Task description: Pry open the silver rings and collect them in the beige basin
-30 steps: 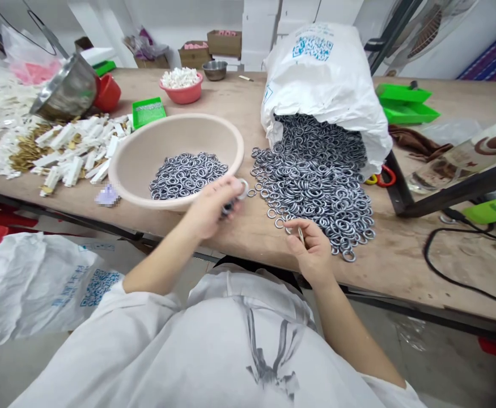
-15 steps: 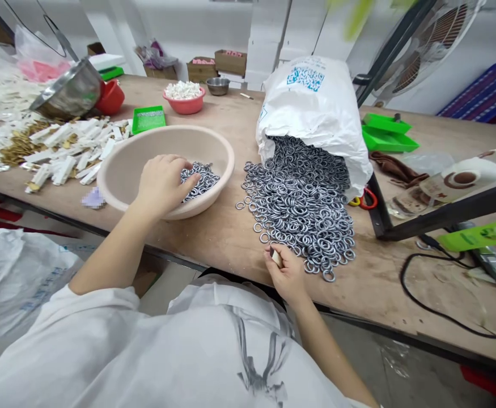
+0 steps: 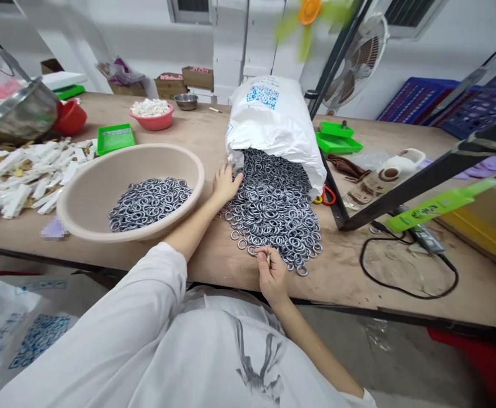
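Metal rings (image 3: 273, 209) spill in a heap from the mouth of a white plastic sack (image 3: 277, 122) lying on the table. My left hand (image 3: 226, 186) is at the heap's left edge, its thumb apart from the fingers and its fingertips by the sack's opening; no ring shows in it. At the near edge of the heap, my right hand (image 3: 273, 276) is closed in a pinch on a small flat whitish piece (image 3: 268, 258), mostly hidden by the fingers. A beige basin (image 3: 81, 195) on the left contains more rings (image 3: 149, 203).
White strips (image 3: 22, 181) and a steel bowl (image 3: 26, 116) lie far left. Behind the basin are a green tray (image 3: 115, 139) and a red bowl (image 3: 152, 120) of white pieces. A black metal frame (image 3: 401, 198), scissors (image 3: 328, 195) and a black cable (image 3: 405, 294) are on the right.
My left hand has left the basin and moved right to the ring heap. My right hand stays pinched at the heap's near edge. The camera view has swung right.
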`<state>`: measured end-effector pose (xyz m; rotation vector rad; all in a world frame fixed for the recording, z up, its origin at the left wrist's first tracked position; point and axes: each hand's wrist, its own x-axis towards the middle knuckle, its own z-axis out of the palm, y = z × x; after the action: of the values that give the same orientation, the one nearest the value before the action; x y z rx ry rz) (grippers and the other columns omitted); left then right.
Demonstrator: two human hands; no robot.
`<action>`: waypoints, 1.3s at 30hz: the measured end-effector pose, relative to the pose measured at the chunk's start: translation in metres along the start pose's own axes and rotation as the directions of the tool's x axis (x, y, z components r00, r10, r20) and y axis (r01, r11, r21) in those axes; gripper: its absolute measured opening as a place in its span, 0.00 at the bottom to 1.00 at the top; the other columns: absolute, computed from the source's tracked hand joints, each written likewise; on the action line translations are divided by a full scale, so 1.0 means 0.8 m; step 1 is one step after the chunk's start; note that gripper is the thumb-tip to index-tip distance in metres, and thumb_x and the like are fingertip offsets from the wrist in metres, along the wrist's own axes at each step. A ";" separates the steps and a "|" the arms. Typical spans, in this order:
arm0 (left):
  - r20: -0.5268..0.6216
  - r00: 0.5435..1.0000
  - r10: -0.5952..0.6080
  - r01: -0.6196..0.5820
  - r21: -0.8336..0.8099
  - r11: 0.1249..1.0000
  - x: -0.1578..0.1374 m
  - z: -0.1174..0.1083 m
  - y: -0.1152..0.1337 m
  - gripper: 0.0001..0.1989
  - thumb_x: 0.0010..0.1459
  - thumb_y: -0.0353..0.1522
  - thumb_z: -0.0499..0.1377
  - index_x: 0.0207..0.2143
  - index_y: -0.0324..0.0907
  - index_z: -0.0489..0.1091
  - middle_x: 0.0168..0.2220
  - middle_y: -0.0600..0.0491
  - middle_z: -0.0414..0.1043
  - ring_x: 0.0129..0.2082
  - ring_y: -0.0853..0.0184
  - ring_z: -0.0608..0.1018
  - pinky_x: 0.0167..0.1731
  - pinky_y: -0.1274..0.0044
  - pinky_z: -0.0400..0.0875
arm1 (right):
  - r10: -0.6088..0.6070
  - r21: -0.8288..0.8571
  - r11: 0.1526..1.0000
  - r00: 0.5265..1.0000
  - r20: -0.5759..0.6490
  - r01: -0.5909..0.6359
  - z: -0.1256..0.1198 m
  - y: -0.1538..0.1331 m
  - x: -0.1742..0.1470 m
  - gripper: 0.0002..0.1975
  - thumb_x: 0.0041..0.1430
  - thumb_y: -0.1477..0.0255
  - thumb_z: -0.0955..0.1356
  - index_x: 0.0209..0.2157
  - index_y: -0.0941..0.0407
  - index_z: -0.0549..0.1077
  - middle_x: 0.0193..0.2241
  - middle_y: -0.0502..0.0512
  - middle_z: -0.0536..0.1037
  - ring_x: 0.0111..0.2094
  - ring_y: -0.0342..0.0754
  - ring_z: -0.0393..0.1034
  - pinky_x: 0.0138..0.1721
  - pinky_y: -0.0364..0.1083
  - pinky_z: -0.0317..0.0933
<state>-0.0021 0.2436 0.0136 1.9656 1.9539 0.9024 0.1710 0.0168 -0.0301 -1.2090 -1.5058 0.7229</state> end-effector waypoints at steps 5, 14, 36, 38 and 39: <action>0.154 0.978 -0.138 0.138 0.006 0.990 0.020 0.017 -0.012 0.34 0.65 0.47 0.46 0.69 0.44 0.53 0.69 0.41 0.58 0.68 0.45 0.59 0.64 0.53 0.54 | 0.089 0.012 0.996 0.988 -0.123 -0.088 -0.021 0.006 0.020 0.18 0.69 0.57 0.61 0.38 0.55 0.75 0.28 0.51 0.74 0.28 0.46 0.65 0.32 0.46 0.59; 0.285 0.958 -0.032 0.024 0.031 0.999 -0.059 0.020 -0.001 0.34 0.66 0.48 0.45 0.68 0.40 0.57 0.72 0.43 0.52 0.71 0.47 0.55 0.67 0.57 0.51 | 0.107 -0.265 0.954 0.985 -0.139 -0.141 -0.048 0.028 0.069 0.22 0.67 0.52 0.60 0.29 0.54 0.70 0.21 0.47 0.66 0.26 0.46 0.59 0.31 0.45 0.51; 0.521 0.520 0.677 -0.805 0.034 0.592 -0.239 -0.022 0.043 0.15 0.68 0.37 0.51 0.44 0.41 0.75 0.49 0.43 0.73 0.49 0.56 0.73 0.48 0.66 0.67 | 0.175 0.061 0.984 0.968 -0.182 -0.166 -0.032 0.021 0.030 0.24 0.65 0.49 0.62 0.35 0.56 0.74 0.23 0.47 0.66 0.25 0.43 0.60 0.27 0.43 0.55; 0.525 0.520 0.674 -0.810 0.052 0.584 -0.234 -0.020 0.041 0.15 0.69 0.34 0.50 0.41 0.39 0.75 0.46 0.43 0.74 0.47 0.57 0.73 0.47 0.67 0.67 | 0.189 0.090 0.981 0.960 -0.209 -0.173 -0.032 0.021 0.029 0.24 0.65 0.49 0.63 0.35 0.56 0.74 0.23 0.46 0.66 0.24 0.42 0.59 0.27 0.43 0.55; 0.522 0.521 0.675 -0.809 0.050 0.586 -0.231 -0.020 0.040 0.14 0.68 0.32 0.50 0.41 0.39 0.75 0.46 0.43 0.74 0.47 0.57 0.73 0.47 0.67 0.66 | 0.191 0.100 0.980 0.956 -0.224 -0.173 -0.033 0.020 0.028 0.24 0.65 0.49 0.63 0.35 0.56 0.74 0.23 0.46 0.65 0.24 0.42 0.59 0.27 0.43 0.55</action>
<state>0.0294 0.0587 -0.0043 2.9475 0.9363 0.1922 0.2016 0.0394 -0.0291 -1.3346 -1.1738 0.7278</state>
